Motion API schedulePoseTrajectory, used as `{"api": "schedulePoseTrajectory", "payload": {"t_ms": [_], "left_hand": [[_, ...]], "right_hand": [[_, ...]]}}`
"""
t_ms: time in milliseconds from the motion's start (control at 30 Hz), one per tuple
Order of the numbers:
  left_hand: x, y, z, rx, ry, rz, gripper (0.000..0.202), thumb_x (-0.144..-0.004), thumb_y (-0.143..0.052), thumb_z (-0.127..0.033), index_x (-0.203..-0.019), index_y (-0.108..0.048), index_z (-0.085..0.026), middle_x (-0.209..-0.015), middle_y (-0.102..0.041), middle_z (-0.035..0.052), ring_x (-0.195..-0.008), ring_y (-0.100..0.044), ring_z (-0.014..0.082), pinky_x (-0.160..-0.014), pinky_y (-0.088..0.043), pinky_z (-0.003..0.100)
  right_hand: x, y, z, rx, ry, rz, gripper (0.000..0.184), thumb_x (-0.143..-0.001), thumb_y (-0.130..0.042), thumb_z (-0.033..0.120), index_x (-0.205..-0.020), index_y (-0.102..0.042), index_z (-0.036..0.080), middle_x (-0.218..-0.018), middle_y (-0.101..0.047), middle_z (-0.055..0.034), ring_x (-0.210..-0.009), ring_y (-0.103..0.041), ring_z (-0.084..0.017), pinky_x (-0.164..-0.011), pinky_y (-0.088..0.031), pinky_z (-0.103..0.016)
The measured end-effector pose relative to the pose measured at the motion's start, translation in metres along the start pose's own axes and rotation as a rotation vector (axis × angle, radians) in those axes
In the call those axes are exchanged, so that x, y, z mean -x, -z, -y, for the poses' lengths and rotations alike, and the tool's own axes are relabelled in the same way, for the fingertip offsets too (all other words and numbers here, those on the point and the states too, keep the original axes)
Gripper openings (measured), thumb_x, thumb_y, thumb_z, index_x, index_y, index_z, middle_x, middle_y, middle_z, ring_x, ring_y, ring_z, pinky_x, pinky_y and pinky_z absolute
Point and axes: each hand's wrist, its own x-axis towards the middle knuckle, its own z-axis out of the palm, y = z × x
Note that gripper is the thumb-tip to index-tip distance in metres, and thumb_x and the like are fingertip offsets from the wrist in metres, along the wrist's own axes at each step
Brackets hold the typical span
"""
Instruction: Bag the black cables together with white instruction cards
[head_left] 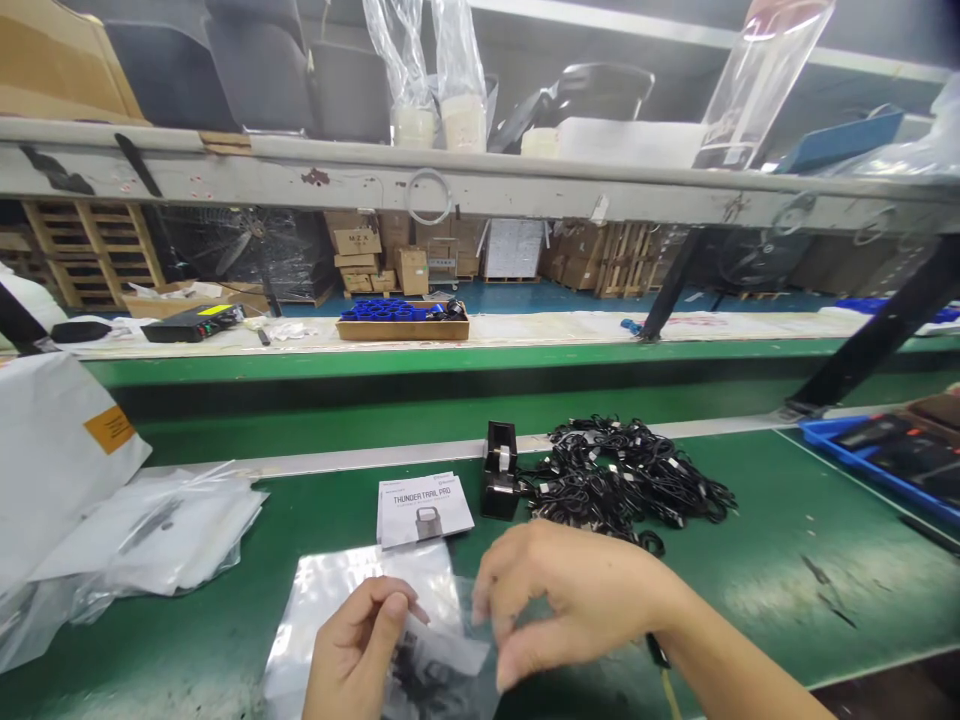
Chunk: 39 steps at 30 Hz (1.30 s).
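Just our side of the white printed paper leaflet, our left hand pinches the top of a clear plastic bag with dark contents between thumb and forefinger. Our right hand, to the leaflet's near right, has its curled fingers parted from the thumb; the bag lies left of them, nearer our left hand. Blur hides any right-hand contact, and we cannot tell the bag's long axis.

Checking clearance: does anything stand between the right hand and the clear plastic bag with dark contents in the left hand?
Nothing visible does: the right hand is close beside the clear plastic bag, which the left hand holds; blur hides whether bag and right hand touch.
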Motion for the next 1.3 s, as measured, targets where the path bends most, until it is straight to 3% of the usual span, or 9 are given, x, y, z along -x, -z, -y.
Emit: {"api": "schedulePoseTrajectory", "payload": {"t_ms": [133,267,433,600,800,933,1033,1167,1300], "left_hand": [[-0.004,-0.003,0.011,0.047,0.052,-0.085,0.034,-0.065,-0.061,-0.054,-0.062,-0.061,-0.02,-0.056,-0.058,-0.0023,-0.055,-0.053,0.0141,-0.053,-0.042,0.022],[-0.011,-0.001,0.023,0.044,0.098,-0.096,0.036,-0.064,-0.062,-0.055,-0.065,-0.063,-0.019,-0.064,-0.062,-0.0006,-0.06,-0.055,0.0144,-0.054,-0.043,0.02],[-0.015,-0.002,0.028,0.045,0.177,-0.045,0.037,-0.064,-0.061,-0.055,-0.071,-0.064,-0.019,-0.073,-0.068,0.0017,-0.065,-0.059,0.0166,-0.057,-0.047,0.022],[-0.019,-0.006,0.032,0.094,0.199,-0.013,0.041,-0.058,-0.067,-0.054,-0.079,-0.065,-0.019,-0.069,-0.07,0.0016,-0.066,-0.063,0.0186,-0.057,-0.048,0.024],[-0.023,-0.01,0.034,-0.01,0.197,0.028,0.03,-0.056,-0.071,-0.045,-0.067,-0.066,-0.018,-0.055,-0.066,-0.0012,-0.054,-0.058,0.0137,-0.052,-0.044,0.02],[-0.025,-0.007,0.032,-0.003,0.18,0.081,0.023,-0.057,-0.071,-0.041,-0.066,-0.067,-0.019,-0.067,-0.069,0.0006,-0.064,-0.061,0.0167,-0.059,-0.046,0.023],[-0.027,-0.004,0.029,0.063,0.213,0.138,0.016,-0.06,-0.069,-0.036,-0.062,-0.065,-0.021,-0.083,-0.072,0.0024,-0.08,-0.063,0.0201,-0.068,-0.046,0.025],[-0.029,-0.008,0.025,0.279,0.431,0.103,0.035,-0.072,-0.05,-0.051,-0.09,-0.06,-0.022,-0.089,-0.072,0.0064,-0.068,-0.066,0.0194,-0.059,-0.048,0.029],[-0.024,-0.016,0.032,0.127,0.409,0.125,0.047,-0.058,-0.068,-0.048,-0.094,-0.061,-0.018,-0.076,-0.073,0.0041,-0.065,-0.065,0.0181,-0.061,-0.048,0.027]], "right_hand": [[0.005,-0.005,-0.01,-0.241,-0.193,-0.323,0.019,-0.077,-0.061,0.029,-0.094,-0.062,0.021,-0.083,-0.064,-0.0007,-0.079,-0.059,-0.015,-0.075,-0.045,-0.027],[0.007,-0.043,-0.026,-0.547,-0.344,-0.378,0.082,-0.052,-0.079,0.029,-0.125,-0.041,0.024,-0.105,-0.059,-0.0037,-0.09,-0.055,-0.018,-0.08,-0.044,-0.03],[-0.003,-0.085,-0.05,-0.794,-0.485,-0.555,0.023,-0.075,-0.06,0.035,-0.073,-0.065,0.013,-0.066,-0.06,-0.0006,-0.064,-0.054,-0.013,-0.062,-0.043,-0.024],[-0.005,-0.085,-0.058,-0.711,-0.415,-0.555,0.032,-0.081,-0.052,0.035,-0.063,-0.067,0.013,-0.07,-0.06,-0.0026,-0.066,-0.054,-0.012,-0.06,-0.042,-0.022],[-0.003,-0.08,-0.058,-0.747,-0.446,-0.564,0.025,-0.072,-0.062,0.022,-0.097,-0.065,0.018,-0.084,-0.065,-0.0025,-0.071,-0.057,-0.013,-0.065,-0.045,-0.023],[-0.002,-0.077,-0.061,-0.664,-0.434,-0.568,0.014,-0.074,-0.057,0.016,-0.079,-0.07,0.017,-0.076,-0.066,-0.002,-0.068,-0.057,-0.013,-0.061,-0.045,-0.023],[0.001,-0.078,-0.064,-0.564,-0.368,-0.596,0.031,-0.071,-0.047,0.002,-0.079,-0.071,0.02,-0.081,-0.066,-0.0008,-0.074,-0.059,-0.013,-0.067,-0.045,-0.023],[0.004,-0.085,-0.068,-0.471,-0.289,-0.603,0.041,-0.068,-0.042,-0.005,-0.079,-0.071,0.022,-0.083,-0.066,0.0001,-0.079,-0.06,-0.012,-0.074,-0.046,-0.023],[0.007,-0.089,-0.069,-0.415,-0.228,-0.597,0.039,-0.071,-0.042,-0.003,-0.079,-0.07,0.022,-0.085,-0.064,-0.0003,-0.081,-0.059,-0.012,-0.075,-0.045,-0.024]]}}
